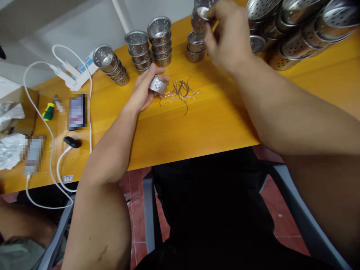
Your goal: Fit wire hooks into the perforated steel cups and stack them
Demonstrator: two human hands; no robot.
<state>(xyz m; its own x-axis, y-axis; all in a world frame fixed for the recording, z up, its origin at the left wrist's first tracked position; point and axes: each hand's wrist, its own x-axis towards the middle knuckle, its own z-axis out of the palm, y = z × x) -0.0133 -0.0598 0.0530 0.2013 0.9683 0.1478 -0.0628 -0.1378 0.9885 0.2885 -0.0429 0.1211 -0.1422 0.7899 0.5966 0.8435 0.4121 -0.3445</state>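
Note:
My left hand (144,90) lies on the yellow table (213,120) and holds a small perforated metal cup (158,84) on its side. Just right of it lies a loose pile of thin bent wires (180,92). My right hand (225,33) is raised at the back of the table, its fingers closed on another metal cup (200,17) at the top of a short stack of cups (195,47).
Several stacks of the same cups (160,41) stand along the back, with long lying rows (298,30) at the right. At the left are a white cable (50,150), a phone (77,111), a screwdriver (48,111) and a black fob (72,142). Another person's arm (19,225) shows at the lower left.

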